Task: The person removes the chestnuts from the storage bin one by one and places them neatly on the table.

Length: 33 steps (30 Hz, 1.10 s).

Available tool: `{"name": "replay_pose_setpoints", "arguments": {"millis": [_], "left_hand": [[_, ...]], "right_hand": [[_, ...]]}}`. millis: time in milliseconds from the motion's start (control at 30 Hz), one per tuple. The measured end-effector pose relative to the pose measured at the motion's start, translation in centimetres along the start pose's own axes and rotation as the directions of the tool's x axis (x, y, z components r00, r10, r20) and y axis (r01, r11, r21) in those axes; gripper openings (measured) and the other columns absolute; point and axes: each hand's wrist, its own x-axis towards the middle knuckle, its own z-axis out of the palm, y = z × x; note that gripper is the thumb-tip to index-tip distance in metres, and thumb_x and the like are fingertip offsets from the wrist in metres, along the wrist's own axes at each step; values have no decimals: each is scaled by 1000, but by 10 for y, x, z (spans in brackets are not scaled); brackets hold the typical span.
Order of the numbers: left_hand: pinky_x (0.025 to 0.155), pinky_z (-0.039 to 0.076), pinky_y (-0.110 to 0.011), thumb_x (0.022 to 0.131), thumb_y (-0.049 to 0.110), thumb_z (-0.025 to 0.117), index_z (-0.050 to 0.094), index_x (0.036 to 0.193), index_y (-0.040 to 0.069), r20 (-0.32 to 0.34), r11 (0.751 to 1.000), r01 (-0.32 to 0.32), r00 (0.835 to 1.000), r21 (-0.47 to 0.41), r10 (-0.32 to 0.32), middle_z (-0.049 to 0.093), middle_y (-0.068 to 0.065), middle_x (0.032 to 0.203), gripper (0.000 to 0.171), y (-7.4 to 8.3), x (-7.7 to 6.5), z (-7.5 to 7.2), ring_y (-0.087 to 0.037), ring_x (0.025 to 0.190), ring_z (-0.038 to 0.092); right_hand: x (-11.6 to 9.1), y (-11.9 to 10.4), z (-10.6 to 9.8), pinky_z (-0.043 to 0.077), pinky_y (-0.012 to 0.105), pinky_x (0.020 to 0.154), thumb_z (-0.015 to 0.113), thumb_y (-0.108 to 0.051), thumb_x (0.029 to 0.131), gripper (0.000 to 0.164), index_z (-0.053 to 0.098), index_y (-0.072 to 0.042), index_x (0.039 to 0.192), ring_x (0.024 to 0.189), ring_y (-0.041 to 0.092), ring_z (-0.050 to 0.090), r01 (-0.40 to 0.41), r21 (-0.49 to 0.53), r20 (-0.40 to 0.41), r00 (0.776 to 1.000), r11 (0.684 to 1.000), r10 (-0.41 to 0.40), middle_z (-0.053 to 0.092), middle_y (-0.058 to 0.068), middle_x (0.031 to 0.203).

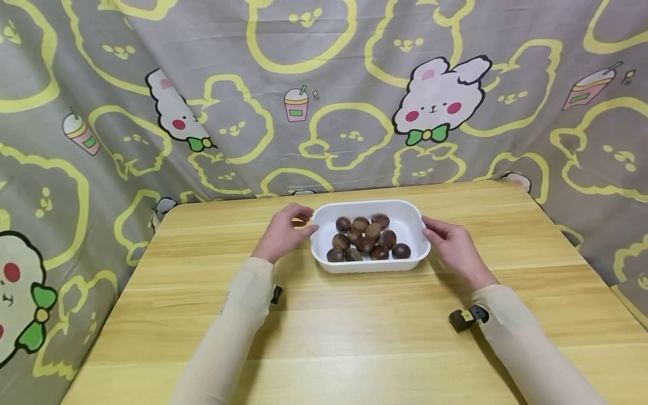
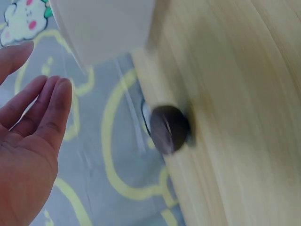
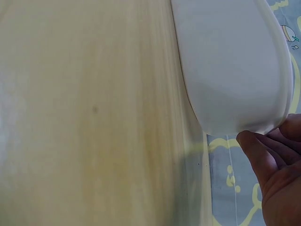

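A white oval-cornered dish near the back of the table holds several brown chestnuts. At the dish's right end, my right hand pinches the rim between thumb and fingers; the right wrist view shows the thumb against the dish wall. My left hand is by the left end, thumb and fingers apart. In the left wrist view this hand has nearly straight fingers and a gap from the dish. One loose chestnut also appears there, blurred; the head view does not show it.
The wooden table extends toward me in front of the dish. Behind and on both sides hangs a grey patterned curtain. Dark wrist cameras, including the right one, sit at the sleeves.
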Motion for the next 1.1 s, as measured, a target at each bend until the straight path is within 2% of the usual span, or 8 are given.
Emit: {"name": "replay_pose_setpoints", "arguments": {"millis": [167, 300, 467, 633, 900, 1100], "left_hand": [[94, 49, -34, 87, 3, 74, 59, 120, -9, 61, 997, -35, 997, -69, 39, 59, -24, 114, 39, 10, 7, 17, -38, 106, 58], [95, 48, -32, 88, 8, 74, 59, 121, -6, 141, 998, -33, 989, -61, 42, 60, -23, 117, 38, 16, 11, 31, -38, 110, 58], [96, 48, -34, 89, 8, 73, 60, 120, -8, 214, 997, -70, 974, -40, 77, 61, -22, 117, 37, 21, 14, 49, -35, 109, 59], [94, 49, -39, 88, 9, 74, 60, 121, -7, 236, 997, -78, 969, 8, 74, 62, -18, 117, 39, 27, 17, 63, -31, 106, 60], [88, 48, -27, 87, 10, 76, 62, 120, -3, 273, 995, -74, 961, 63, 54, 64, -14, 113, 38, 34, 25, 81, -24, 102, 61], [90, 48, -27, 86, 9, 76, 62, 118, -3, 294, 989, -68, 955, 129, 27, 63, -15, 114, 37, 32, 26, 90, -25, 104, 60]], "right_hand": [[0, 0, -1, 39, 48, 103, 54, -19, 103, 43, 51, 4, 139, 128, 36, 47, -11, 13, 9, 1000, 1000, 11, 53, 23, 136], [0, 0, -2, 38, 49, 104, 54, -20, 103, 43, 51, 4, 139, 129, 36, 46, -20, 19, 13, 1000, 1000, 20, 52, 23, 136], [0, 0, -2, 38, 49, 104, 55, -21, 103, 44, 52, 3, 139, 128, 36, 47, -13, 17, 13, 1000, 1000, 13, 53, 22, 136], [0, 0, -3, 39, 49, 104, 54, -22, 103, 44, 51, 3, 139, 128, 37, 47, -7, 1, 14, 1000, 1000, 7, 53, 23, 136], [4, 0, -3, 41, 48, 102, 55, -21, 103, 43, 52, 4, 138, 126, 36, 49, 16, -3, 2, 1000, 1000, -16, 54, 22, 135], [3, 1, -1, 41, 48, 102, 54, -19, 103, 42, 52, 5, 138, 126, 36, 49, 6, 1, 17, 1000, 1000, -6, 53, 23, 135]]}}
